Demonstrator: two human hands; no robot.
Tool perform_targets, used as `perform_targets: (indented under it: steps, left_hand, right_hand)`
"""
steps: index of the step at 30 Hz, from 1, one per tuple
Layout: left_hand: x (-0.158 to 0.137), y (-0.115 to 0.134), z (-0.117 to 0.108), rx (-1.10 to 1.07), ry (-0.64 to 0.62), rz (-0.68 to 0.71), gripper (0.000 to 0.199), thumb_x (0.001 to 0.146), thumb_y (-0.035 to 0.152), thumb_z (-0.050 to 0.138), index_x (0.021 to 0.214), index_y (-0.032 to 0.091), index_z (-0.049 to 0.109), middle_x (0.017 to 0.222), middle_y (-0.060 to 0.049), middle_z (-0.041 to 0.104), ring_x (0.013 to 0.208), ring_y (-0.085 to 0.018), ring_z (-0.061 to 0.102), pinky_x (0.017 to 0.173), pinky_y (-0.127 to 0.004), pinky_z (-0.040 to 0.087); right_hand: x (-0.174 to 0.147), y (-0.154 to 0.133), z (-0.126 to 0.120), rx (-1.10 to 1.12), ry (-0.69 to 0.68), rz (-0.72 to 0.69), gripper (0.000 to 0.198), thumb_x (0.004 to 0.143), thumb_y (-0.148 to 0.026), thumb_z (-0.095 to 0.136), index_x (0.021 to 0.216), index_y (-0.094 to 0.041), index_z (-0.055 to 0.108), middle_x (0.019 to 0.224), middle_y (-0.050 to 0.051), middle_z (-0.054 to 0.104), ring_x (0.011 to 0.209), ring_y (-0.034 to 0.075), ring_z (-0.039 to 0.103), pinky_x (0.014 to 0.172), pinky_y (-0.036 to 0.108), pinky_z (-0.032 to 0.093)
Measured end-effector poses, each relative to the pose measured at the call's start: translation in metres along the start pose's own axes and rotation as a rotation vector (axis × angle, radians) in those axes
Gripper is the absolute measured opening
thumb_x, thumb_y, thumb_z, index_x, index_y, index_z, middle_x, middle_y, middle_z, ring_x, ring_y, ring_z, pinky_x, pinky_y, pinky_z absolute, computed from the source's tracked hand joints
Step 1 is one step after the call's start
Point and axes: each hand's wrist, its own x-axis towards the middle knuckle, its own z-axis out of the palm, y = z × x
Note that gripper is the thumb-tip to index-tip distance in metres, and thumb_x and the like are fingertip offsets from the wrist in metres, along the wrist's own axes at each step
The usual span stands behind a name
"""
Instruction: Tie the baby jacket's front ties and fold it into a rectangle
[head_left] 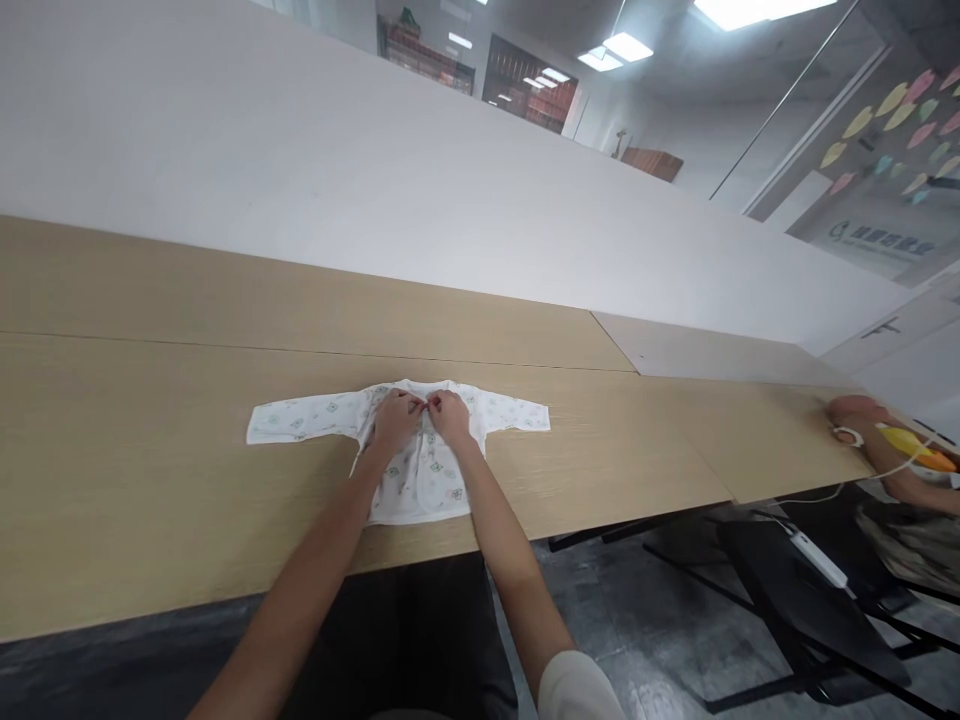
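A small white long-sleeved shirt [420, 480] with a scattered print lies spread on the wooden table, sleeves stretched out to both sides. Its front opening runs down the middle. Near the neckline, my left hand [397, 418] pinches one edge of that opening. Close beside it, my right hand [448, 414] pinches the other edge, the fingertips of both hands almost meeting. Whatever fastener may lie between the fingers is too small to make out.
The wooden table [150, 480] runs along a white wall [300, 150]. To the right, another person's arm [900, 470] rests at the table's far end beside a yellow and orange item [915, 447]. Below stand a black folding chair [810, 600] and a white power strip [819, 558].
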Motion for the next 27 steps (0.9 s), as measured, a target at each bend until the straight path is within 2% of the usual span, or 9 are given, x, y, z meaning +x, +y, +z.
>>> perform_targets:
  steps: [5,10,18,22,27]
  left_hand:
    - [-0.003,0.004,0.0,0.062,0.011,-0.01,0.03,0.09,0.03,0.046,0.094,0.018,0.073,0.111,-0.015,0.067,0.108,-0.029,0.059,0.097,-0.043,0.046]
    - [-0.006,0.007,-0.001,0.089,0.007,0.02,0.031,0.093,0.03,0.042,0.1,0.019,0.07,0.114,-0.014,0.066,0.107,-0.029,0.059,0.096,-0.043,0.045]
    - [-0.004,0.001,0.001,-0.034,-0.016,0.12,0.032,0.096,0.033,0.038,0.101,0.019,0.067,0.106,-0.012,0.07,0.105,-0.026,0.06,0.098,-0.04,0.043]
    - [-0.003,-0.001,0.002,-0.103,-0.022,0.129,0.032,0.093,0.031,0.041,0.102,0.017,0.068,0.105,-0.013,0.071,0.103,-0.025,0.062,0.097,-0.039,0.045]
    - [-0.006,0.001,-0.002,-0.093,-0.034,0.148,0.038,0.089,0.023,0.038,0.107,0.018,0.071,0.113,-0.011,0.072,0.109,-0.024,0.062,0.102,-0.038,0.044]
  right_hand:
    - [-0.001,-0.003,0.004,-0.06,0.025,-0.014,0.022,0.096,-0.015,0.05,0.105,-0.014,0.07,0.109,0.012,0.07,0.106,0.021,0.062,0.09,0.027,0.046]
    - [0.0,-0.005,0.01,-0.07,0.054,0.033,0.024,0.094,-0.013,0.049,0.103,-0.01,0.071,0.108,0.016,0.071,0.105,0.024,0.063,0.092,0.03,0.046]
    - [-0.004,-0.007,0.002,0.198,0.079,0.09,0.028,0.09,-0.012,0.048,0.09,-0.018,0.075,0.095,0.006,0.076,0.089,0.017,0.069,0.084,0.024,0.05]
    - [-0.007,-0.011,0.0,0.329,0.093,0.116,0.027,0.088,-0.01,0.051,0.097,-0.02,0.074,0.097,0.004,0.077,0.09,0.015,0.071,0.085,0.023,0.052]
    - [-0.007,-0.01,-0.007,0.339,0.084,0.204,0.018,0.09,-0.02,0.061,0.105,-0.019,0.071,0.094,0.003,0.077,0.087,0.014,0.072,0.082,0.023,0.053]
